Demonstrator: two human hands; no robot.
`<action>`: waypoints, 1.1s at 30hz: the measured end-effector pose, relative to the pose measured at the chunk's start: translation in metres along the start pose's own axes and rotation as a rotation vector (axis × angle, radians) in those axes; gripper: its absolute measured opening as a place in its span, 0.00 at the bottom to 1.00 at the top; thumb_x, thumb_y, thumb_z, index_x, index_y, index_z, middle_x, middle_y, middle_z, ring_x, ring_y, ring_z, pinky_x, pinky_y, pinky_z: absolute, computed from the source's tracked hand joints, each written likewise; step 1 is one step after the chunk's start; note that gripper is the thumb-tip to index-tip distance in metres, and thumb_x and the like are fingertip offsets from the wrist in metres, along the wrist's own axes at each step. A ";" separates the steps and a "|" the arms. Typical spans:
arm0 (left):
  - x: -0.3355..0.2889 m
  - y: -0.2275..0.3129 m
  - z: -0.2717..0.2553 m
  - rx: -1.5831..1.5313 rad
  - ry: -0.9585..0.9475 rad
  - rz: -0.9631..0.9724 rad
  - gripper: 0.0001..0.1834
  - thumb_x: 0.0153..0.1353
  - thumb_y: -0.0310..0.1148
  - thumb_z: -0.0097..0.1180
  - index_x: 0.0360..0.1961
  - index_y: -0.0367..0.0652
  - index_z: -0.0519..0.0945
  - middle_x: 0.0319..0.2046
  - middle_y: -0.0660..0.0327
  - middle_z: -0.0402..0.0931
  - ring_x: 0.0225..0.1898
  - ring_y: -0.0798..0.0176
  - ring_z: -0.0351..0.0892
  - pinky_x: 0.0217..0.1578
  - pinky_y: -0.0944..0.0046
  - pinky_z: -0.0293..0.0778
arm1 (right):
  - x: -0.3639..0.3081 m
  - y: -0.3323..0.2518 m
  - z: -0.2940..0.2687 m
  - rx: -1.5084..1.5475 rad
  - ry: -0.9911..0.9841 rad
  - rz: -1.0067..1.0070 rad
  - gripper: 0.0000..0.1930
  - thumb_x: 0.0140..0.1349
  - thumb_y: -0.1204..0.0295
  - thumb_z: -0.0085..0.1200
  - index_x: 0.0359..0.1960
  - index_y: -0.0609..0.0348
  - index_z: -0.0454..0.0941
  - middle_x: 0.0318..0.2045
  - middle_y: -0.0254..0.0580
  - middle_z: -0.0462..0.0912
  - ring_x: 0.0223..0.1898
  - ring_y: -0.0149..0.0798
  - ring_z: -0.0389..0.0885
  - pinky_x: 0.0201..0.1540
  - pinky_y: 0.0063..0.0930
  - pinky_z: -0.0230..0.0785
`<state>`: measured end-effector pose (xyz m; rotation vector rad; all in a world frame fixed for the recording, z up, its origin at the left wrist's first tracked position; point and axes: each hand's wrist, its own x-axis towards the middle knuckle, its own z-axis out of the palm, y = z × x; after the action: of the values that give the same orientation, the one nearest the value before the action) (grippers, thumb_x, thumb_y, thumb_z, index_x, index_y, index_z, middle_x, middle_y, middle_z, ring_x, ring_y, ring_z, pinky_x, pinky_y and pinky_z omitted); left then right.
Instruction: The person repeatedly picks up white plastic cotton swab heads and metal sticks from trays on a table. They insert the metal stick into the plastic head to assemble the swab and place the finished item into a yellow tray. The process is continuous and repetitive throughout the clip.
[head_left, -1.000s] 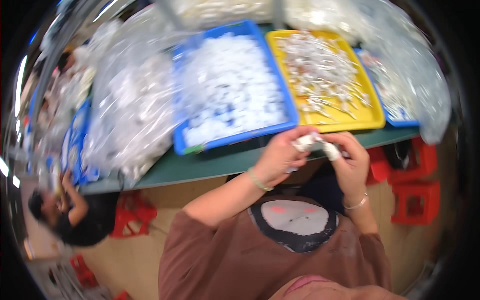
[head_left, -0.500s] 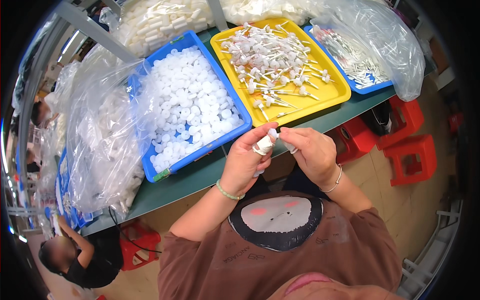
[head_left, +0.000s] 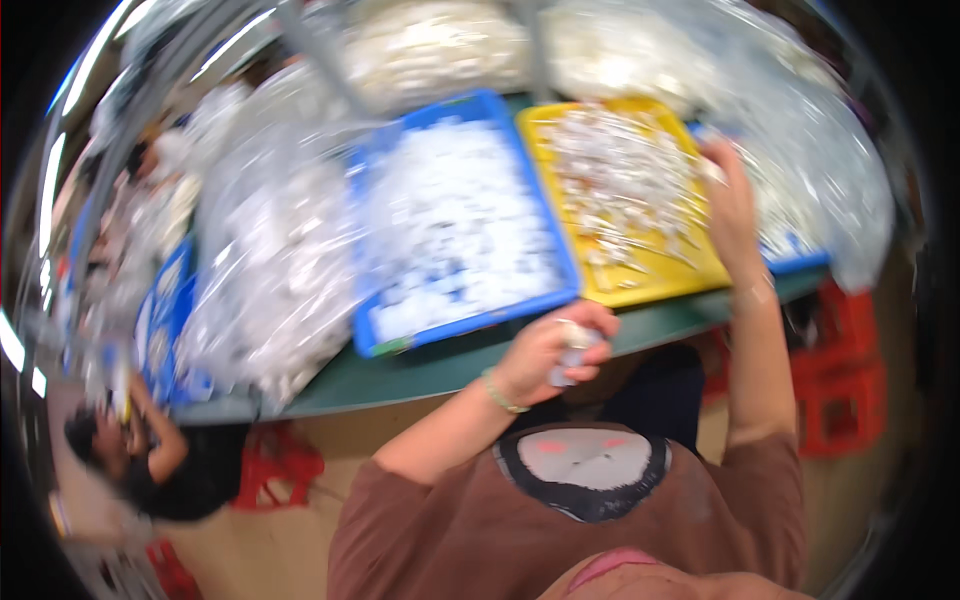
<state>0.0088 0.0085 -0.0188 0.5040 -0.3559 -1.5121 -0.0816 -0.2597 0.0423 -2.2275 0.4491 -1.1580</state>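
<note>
My left hand (head_left: 556,352) is closed in front of the near edge of the left blue tray (head_left: 470,325). Whitish translucent pieces (head_left: 568,366) show between its fingers, like the small round plastic discs (head_left: 465,230) heaped in that tray. My right arm stretches forward, and my right hand (head_left: 735,195) is over the border between the yellow tray (head_left: 660,290) and the right blue tray (head_left: 798,262). Its fingers are smeared by motion, so what they touch is unclear. Thin white sticks with disc heads (head_left: 620,190) fill the yellow tray; small white sticks (head_left: 785,215) lie in the right one.
Clear plastic bags of white parts (head_left: 270,240) lie left of the trays, and more bags (head_left: 430,50) are behind. A plastic sheet (head_left: 840,170) drapes over the right tray. Red stools (head_left: 840,390) stand below the green table (head_left: 450,375). Another person (head_left: 150,450) sits at left.
My hands have parted. The right one has gone forward and right to the trays; the left has closed and stayed near the table's front edge. The whole view has shifted and blurred.
</note>
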 end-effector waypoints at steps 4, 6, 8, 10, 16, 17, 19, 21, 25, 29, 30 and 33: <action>0.005 -0.001 0.005 0.085 -0.028 -0.052 0.10 0.66 0.29 0.46 0.47 0.40 0.71 0.34 0.63 0.69 0.24 0.77 0.62 0.18 0.80 0.59 | -0.066 -0.053 -0.009 0.331 -0.050 0.302 0.12 0.67 0.75 0.40 0.47 0.61 0.75 0.34 0.28 0.72 0.27 0.19 0.60 0.28 0.13 0.52; 0.005 -0.002 0.011 0.108 -0.002 -0.039 0.11 0.68 0.32 0.45 0.49 0.42 0.71 0.32 0.64 0.68 0.23 0.78 0.61 0.16 0.81 0.58 | -0.092 -0.054 -0.011 0.325 -0.224 0.218 0.13 0.66 0.76 0.41 0.49 0.61 0.74 0.30 0.28 0.69 0.26 0.21 0.61 0.27 0.15 0.52; 0.005 -0.002 0.010 0.117 0.025 -0.020 0.12 0.68 0.34 0.47 0.51 0.44 0.70 0.32 0.67 0.68 0.23 0.79 0.61 0.15 0.81 0.56 | -0.111 -0.076 -0.003 0.172 -0.352 0.135 0.16 0.67 0.75 0.40 0.55 0.61 0.69 0.25 0.29 0.68 0.25 0.23 0.63 0.28 0.18 0.55; 0.000 0.002 0.017 0.217 0.002 -0.009 0.14 0.67 0.35 0.50 0.52 0.44 0.70 0.31 0.69 0.68 0.23 0.80 0.62 0.16 0.81 0.55 | -0.123 -0.088 0.001 0.216 -0.428 0.182 0.19 0.67 0.76 0.40 0.60 0.63 0.61 0.23 0.33 0.68 0.25 0.25 0.64 0.29 0.19 0.57; 0.008 -0.009 0.016 0.377 -0.001 0.105 0.08 0.63 0.33 0.56 0.41 0.43 0.77 0.35 0.68 0.77 0.22 0.82 0.62 0.18 0.81 0.54 | -0.136 -0.091 0.016 0.185 -0.435 0.067 0.20 0.66 0.78 0.38 0.60 0.65 0.59 0.28 0.36 0.72 0.29 0.27 0.68 0.33 0.21 0.63; 0.007 -0.008 0.014 0.350 0.013 0.084 0.08 0.63 0.33 0.55 0.41 0.43 0.76 0.34 0.68 0.76 0.22 0.82 0.62 0.18 0.81 0.54 | -0.138 -0.090 0.017 0.197 -0.436 0.066 0.20 0.66 0.79 0.38 0.60 0.65 0.59 0.30 0.37 0.73 0.30 0.28 0.69 0.34 0.21 0.63; 0.007 -0.005 0.011 0.292 0.029 0.043 0.07 0.64 0.33 0.54 0.40 0.43 0.76 0.33 0.68 0.76 0.22 0.82 0.61 0.17 0.81 0.54 | -0.137 -0.091 0.016 0.269 -0.446 0.151 0.20 0.67 0.79 0.38 0.61 0.64 0.58 0.30 0.37 0.74 0.31 0.27 0.70 0.34 0.21 0.63; 0.007 -0.006 0.011 0.247 0.052 0.065 0.05 0.66 0.31 0.51 0.40 0.43 0.76 0.32 0.67 0.75 0.21 0.81 0.59 0.16 0.81 0.53 | -0.135 -0.092 0.017 0.254 -0.412 0.203 0.13 0.67 0.77 0.41 0.52 0.64 0.67 0.29 0.34 0.74 0.30 0.25 0.69 0.34 0.20 0.62; 0.008 -0.005 0.009 0.200 0.068 0.060 0.06 0.66 0.30 0.49 0.41 0.42 0.75 0.33 0.67 0.74 0.22 0.81 0.59 0.16 0.81 0.54 | -0.134 -0.093 0.014 0.252 -0.416 0.307 0.07 0.67 0.75 0.45 0.41 0.64 0.73 0.28 0.31 0.73 0.30 0.24 0.68 0.34 0.17 0.61; 0.008 -0.005 0.006 0.180 0.037 0.074 0.08 0.65 0.27 0.46 0.43 0.40 0.74 0.36 0.64 0.73 0.23 0.80 0.61 0.16 0.82 0.57 | -0.138 -0.082 0.013 0.286 -0.330 0.275 0.05 0.66 0.76 0.46 0.38 0.63 0.75 0.29 0.30 0.74 0.31 0.23 0.68 0.34 0.16 0.61; 0.008 -0.005 0.005 0.146 0.045 0.058 0.09 0.64 0.27 0.44 0.43 0.40 0.73 0.37 0.63 0.73 0.23 0.80 0.62 0.16 0.81 0.58 | -0.138 -0.083 0.014 0.296 -0.299 0.266 0.05 0.66 0.77 0.47 0.38 0.64 0.75 0.30 0.30 0.74 0.31 0.23 0.68 0.35 0.16 0.61; 0.005 -0.005 0.003 0.069 0.066 0.018 0.11 0.60 0.27 0.41 0.43 0.38 0.71 0.38 0.61 0.71 0.23 0.79 0.64 0.16 0.81 0.60 | -0.138 -0.084 0.018 0.303 -0.208 0.238 0.04 0.65 0.78 0.48 0.38 0.64 0.74 0.31 0.31 0.73 0.32 0.22 0.68 0.37 0.15 0.61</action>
<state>0.0028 0.0033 -0.0191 0.6019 -0.3610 -1.4659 -0.1430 -0.1145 0.0009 -1.9444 0.4096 -0.8023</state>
